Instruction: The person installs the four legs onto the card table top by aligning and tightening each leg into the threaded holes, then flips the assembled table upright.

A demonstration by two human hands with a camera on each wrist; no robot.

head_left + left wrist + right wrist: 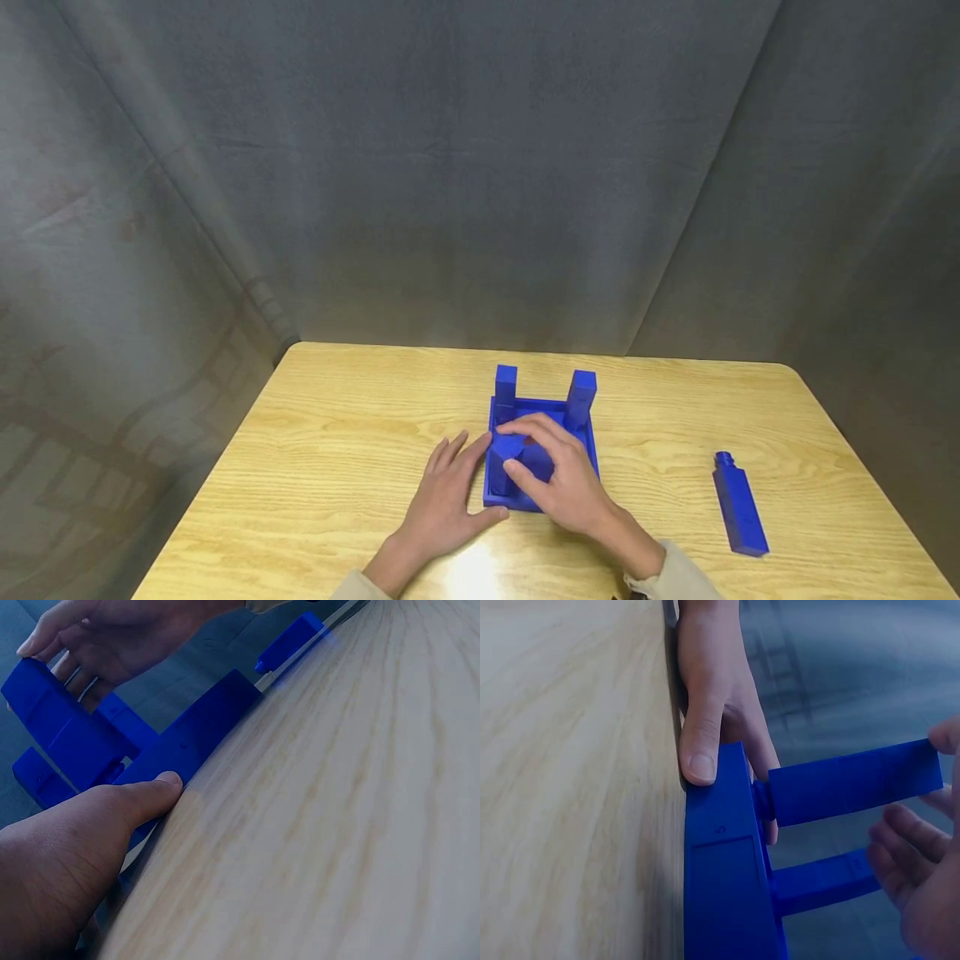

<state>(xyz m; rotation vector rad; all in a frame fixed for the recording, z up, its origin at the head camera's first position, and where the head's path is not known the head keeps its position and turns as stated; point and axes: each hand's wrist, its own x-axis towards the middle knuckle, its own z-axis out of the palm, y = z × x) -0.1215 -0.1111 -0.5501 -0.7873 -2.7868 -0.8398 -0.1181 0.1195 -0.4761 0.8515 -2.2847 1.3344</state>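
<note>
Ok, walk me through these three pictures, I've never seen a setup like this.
No machine here: a person works with bare hands and wears three cameras. The big picture is from the head; the other two are from each wrist, so they look tilted. On the wooden table sits a blue tray with two blue posts standing at its far corners. The left hand steadies the tray's side, thumb against it. The right hand holds a third post at its near left corner. A fourth post lies to the right.
</note>
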